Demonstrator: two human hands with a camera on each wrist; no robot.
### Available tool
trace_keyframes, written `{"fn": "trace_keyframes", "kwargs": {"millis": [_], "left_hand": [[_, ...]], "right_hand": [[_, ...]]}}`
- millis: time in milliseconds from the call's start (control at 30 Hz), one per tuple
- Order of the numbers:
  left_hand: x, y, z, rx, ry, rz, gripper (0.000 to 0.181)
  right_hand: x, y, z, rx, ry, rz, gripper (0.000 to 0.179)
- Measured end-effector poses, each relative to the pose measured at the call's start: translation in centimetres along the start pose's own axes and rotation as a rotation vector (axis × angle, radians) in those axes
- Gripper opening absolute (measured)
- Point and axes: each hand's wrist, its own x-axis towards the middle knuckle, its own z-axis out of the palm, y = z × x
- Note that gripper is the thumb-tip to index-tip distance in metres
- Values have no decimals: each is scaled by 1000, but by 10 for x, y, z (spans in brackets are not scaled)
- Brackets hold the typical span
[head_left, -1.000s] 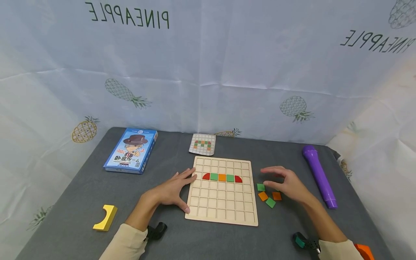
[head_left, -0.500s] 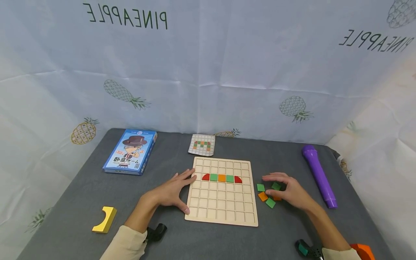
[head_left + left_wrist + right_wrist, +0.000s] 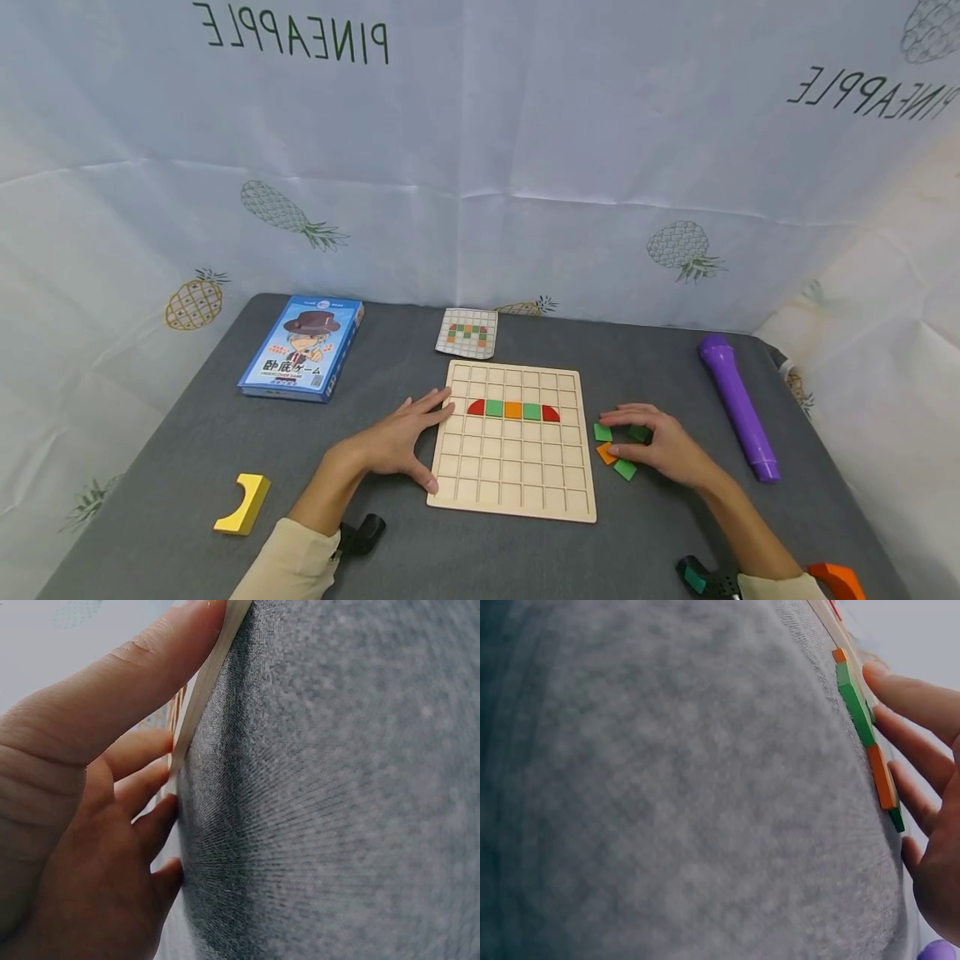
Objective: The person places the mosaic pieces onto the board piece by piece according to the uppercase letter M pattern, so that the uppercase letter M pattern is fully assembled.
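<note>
My left hand (image 3: 393, 442) rests along the left edge of a wooden grid board (image 3: 517, 492), thumb and fingers spread and touching its rim. In one row of the board lie a red rounded tile (image 3: 476, 407), a green square, an orange square (image 3: 513, 410), a green square and another red rounded tile (image 3: 551, 413). Right of the board my right hand (image 3: 667, 446) hovers over loose tiles, thumb and fingers apart. Around its fingertips lie green tiles (image 3: 625, 469) and an orange tile (image 3: 605, 452). Another orange tile (image 3: 882, 777) shows in the right wrist view; the hand covers it in the head view.
Behind the board lies a pattern card (image 3: 467, 333). A blue game box (image 3: 303, 348) is at back left, a yellow arch block (image 3: 243, 504) at front left. To the right lie a purple microphone-shaped tube (image 3: 737, 408) and an orange block (image 3: 838, 581).
My right hand shifts slightly right and then back left over the loose tiles, its thumb now by the left orange tile. The left hand and the tiles on the board stay put.
</note>
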Motion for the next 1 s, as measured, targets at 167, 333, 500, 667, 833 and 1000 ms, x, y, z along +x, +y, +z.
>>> {"fn": "trace_keyframes", "kwargs": {"millis": [167,333,500,667,833,1000], "left_hand": [[0,0,0,3,3,1,117],[0,1,-1,1,1,2,117],[0,0,0,-3,-2,-7,117],[-2,-1,1,-4,-3,-6,117],[-2,0,1,-8,-3,-4,116],[-1,0,0,-6,-11,-15,116]], "right_hand": [[1,-2,0,-15,-1,0,31],[2,-3,0,-32,4,-28,28],[3,-2,1,-23,-2,-35,21],[4,-2,1,-20,-28,-14,17],[4,-1,-1,-27,-42,-11,16],[5,-3,-3,-13,-47,-20,16]]}}
